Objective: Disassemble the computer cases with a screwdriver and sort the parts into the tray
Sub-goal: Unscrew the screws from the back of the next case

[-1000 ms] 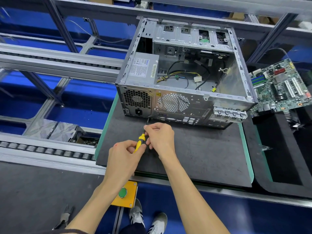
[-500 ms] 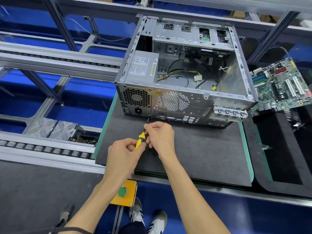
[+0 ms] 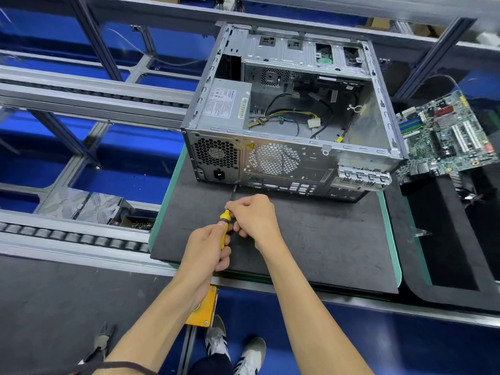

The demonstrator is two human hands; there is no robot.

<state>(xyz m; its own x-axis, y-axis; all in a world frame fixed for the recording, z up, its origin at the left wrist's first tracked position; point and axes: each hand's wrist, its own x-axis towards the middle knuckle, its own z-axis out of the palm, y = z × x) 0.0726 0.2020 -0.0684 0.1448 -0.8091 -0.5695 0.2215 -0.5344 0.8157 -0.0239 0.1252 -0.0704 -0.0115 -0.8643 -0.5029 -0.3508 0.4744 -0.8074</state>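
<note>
An open grey computer case [image 3: 292, 161] lies on its side on a dark foam mat [image 3: 311, 239], back panel facing me. Its power supply [image 3: 227, 104] sits inside at the left, with loose cables [image 3: 292, 115] beside it. A yellow and black screwdriver [image 3: 225, 220] points at the bottom of the back panel, just right of the power socket. My left hand [image 3: 208, 250] grips the handle's rear. My right hand [image 3: 251, 215] pinches the handle near the shaft. A green motherboard [image 3: 446, 133] lies in the black tray [image 3: 460, 253] at the right.
Roller conveyor rails [image 3: 81, 239] and aluminium frame bars run along the left and back. A yellow button box [image 3: 201, 309] hangs under the bench edge. Pliers [image 3: 101, 342] lie on the dark surface at lower left. A box of screws [image 3: 135, 224] sits left of the mat.
Both hands stay on the screwdriver at the same spot on the case's back panel; only the fingers have shifted slightly on the handle.
</note>
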